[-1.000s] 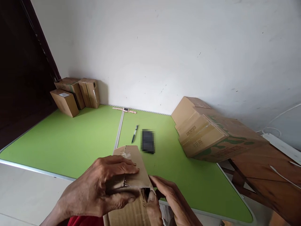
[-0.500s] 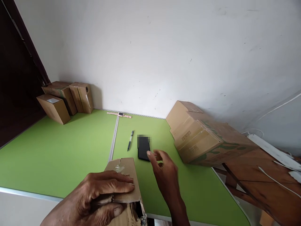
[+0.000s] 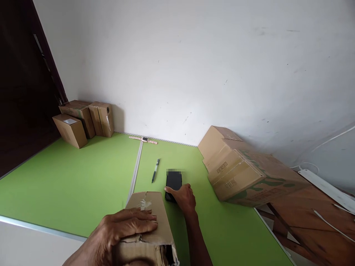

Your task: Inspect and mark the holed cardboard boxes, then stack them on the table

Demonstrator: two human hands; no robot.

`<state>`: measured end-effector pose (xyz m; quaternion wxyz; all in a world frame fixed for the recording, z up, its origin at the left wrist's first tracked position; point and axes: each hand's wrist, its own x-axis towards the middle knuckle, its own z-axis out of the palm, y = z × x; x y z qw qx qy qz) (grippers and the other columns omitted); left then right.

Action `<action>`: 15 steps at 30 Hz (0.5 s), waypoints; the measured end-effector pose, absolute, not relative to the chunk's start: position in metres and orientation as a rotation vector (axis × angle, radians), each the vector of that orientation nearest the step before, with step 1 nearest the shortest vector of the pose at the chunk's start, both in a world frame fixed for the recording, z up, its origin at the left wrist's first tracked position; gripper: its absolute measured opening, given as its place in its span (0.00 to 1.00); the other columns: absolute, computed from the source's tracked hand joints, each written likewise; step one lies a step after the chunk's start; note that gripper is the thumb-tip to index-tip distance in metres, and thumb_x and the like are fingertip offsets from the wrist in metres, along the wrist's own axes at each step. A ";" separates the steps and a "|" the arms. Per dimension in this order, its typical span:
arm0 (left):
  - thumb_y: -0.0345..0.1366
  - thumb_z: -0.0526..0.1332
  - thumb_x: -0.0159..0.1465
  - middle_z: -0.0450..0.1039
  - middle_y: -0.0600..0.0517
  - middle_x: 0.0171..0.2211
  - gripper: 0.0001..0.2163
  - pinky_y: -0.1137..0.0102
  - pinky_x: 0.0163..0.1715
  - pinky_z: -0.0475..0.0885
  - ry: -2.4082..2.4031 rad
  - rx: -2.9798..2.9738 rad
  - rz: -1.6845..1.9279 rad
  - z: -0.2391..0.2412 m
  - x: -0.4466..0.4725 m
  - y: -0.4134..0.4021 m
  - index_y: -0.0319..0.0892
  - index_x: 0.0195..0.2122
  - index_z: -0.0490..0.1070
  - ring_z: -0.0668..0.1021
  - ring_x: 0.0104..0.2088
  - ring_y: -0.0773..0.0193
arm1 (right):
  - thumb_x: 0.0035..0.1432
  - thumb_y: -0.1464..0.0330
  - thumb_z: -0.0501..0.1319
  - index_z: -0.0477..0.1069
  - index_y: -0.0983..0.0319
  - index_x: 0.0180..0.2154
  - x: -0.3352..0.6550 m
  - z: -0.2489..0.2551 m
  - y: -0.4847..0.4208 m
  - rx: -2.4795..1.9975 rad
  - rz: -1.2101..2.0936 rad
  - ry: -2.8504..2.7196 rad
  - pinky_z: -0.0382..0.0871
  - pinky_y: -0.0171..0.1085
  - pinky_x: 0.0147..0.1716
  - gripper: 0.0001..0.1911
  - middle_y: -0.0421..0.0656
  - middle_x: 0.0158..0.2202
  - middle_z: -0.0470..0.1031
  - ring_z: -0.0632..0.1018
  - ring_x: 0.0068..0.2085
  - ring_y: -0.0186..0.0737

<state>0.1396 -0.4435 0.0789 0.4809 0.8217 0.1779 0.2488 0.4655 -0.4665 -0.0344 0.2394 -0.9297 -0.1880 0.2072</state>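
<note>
My left hand (image 3: 126, 229) grips a worn cardboard box (image 3: 159, 218) at the near edge of the table, its fingers lying across the top. The box has a strip of clear tape and a torn, dark opening at its near right corner. Beyond it, my right hand (image 3: 184, 197) spans a black smartphone (image 3: 173, 181), thumb at the left side and fingers at the right. The phone lies on the green table, its far end blurred out. Left of the phone is a pen (image 3: 155, 170), dark at its lower end.
Several cardboard boxes (image 3: 72, 135) stand at the back left by the wall. A large cardboard box (image 3: 235, 177) is tilted at the right. At the back edge lies a watch with a light strap (image 3: 144, 139). A white power strip (image 3: 327, 188) rests on a brown wooden surface (image 3: 307, 218).
My right hand has moved left and closed around the phone from above. My left hand stays on the box. The whole view has shifted slightly.
</note>
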 end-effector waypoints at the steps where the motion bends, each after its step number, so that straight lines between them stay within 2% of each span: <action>1: 0.45 0.73 0.69 0.80 0.51 0.65 0.24 0.61 0.66 0.77 0.441 1.999 0.635 0.079 0.140 -0.445 0.62 0.66 0.76 0.79 0.67 0.49 | 0.53 0.57 0.73 0.68 0.80 0.59 0.465 -0.036 -0.477 -2.497 0.580 -0.495 0.73 0.59 0.59 0.42 0.77 0.58 0.75 0.78 0.62 0.78; 3: 0.46 0.72 0.70 0.80 0.49 0.64 0.24 0.60 0.66 0.76 0.457 2.020 0.667 0.078 0.140 -0.444 0.60 0.66 0.76 0.80 0.66 0.48 | 0.51 0.56 0.71 0.73 0.76 0.54 0.460 -0.039 -0.500 -2.366 0.607 -0.468 0.73 0.58 0.60 0.36 0.74 0.56 0.79 0.78 0.62 0.77; 5: 0.44 0.73 0.68 0.79 0.50 0.65 0.25 0.60 0.67 0.76 0.481 2.071 0.662 0.072 0.138 -0.441 0.61 0.67 0.76 0.79 0.67 0.48 | 0.50 0.53 0.69 0.76 0.69 0.49 0.448 -0.044 -0.525 -2.195 0.650 -0.450 0.76 0.54 0.59 0.31 0.65 0.54 0.82 0.81 0.61 0.71; 8: 0.42 0.75 0.66 0.77 0.49 0.67 0.29 0.59 0.67 0.76 0.513 2.122 0.613 0.061 0.135 -0.435 0.62 0.68 0.74 0.78 0.68 0.47 | 0.52 0.46 0.67 0.76 0.64 0.48 0.425 -0.046 -0.562 -1.892 0.751 -0.359 0.83 0.50 0.51 0.32 0.55 0.51 0.86 0.86 0.54 0.62; 10: 0.42 0.74 0.68 0.76 0.48 0.68 0.28 0.57 0.68 0.75 0.497 2.103 0.577 0.059 0.137 -0.432 0.60 0.68 0.73 0.77 0.69 0.47 | 0.49 0.50 0.75 0.77 0.64 0.48 0.412 -0.041 -0.583 -1.538 0.873 -0.146 0.85 0.50 0.50 0.32 0.53 0.52 0.86 0.87 0.53 0.60; 12: 0.43 0.72 0.69 0.76 0.47 0.68 0.26 0.57 0.68 0.75 0.502 2.054 0.552 0.064 0.141 -0.428 0.57 0.68 0.74 0.76 0.70 0.46 | 0.45 0.60 0.82 0.80 0.65 0.48 0.404 -0.028 -0.600 -1.167 0.963 0.083 0.86 0.47 0.49 0.30 0.51 0.53 0.87 0.88 0.52 0.55; 14: 0.45 0.71 0.70 0.77 0.46 0.67 0.23 0.59 0.66 0.77 0.531 2.023 0.514 0.074 0.148 -0.424 0.55 0.66 0.76 0.77 0.68 0.46 | 0.47 0.67 0.83 0.82 0.63 0.49 0.399 -0.005 -0.612 -0.954 1.012 0.163 0.86 0.43 0.46 0.28 0.49 0.55 0.86 0.88 0.50 0.50; 15: 0.46 0.70 0.70 0.78 0.45 0.66 0.23 0.60 0.64 0.78 0.548 2.014 0.492 0.080 0.151 -0.421 0.53 0.66 0.77 0.79 0.66 0.46 | 0.49 0.67 0.83 0.83 0.61 0.50 0.397 0.010 -0.616 -0.897 1.028 0.147 0.87 0.42 0.45 0.26 0.48 0.56 0.86 0.88 0.49 0.48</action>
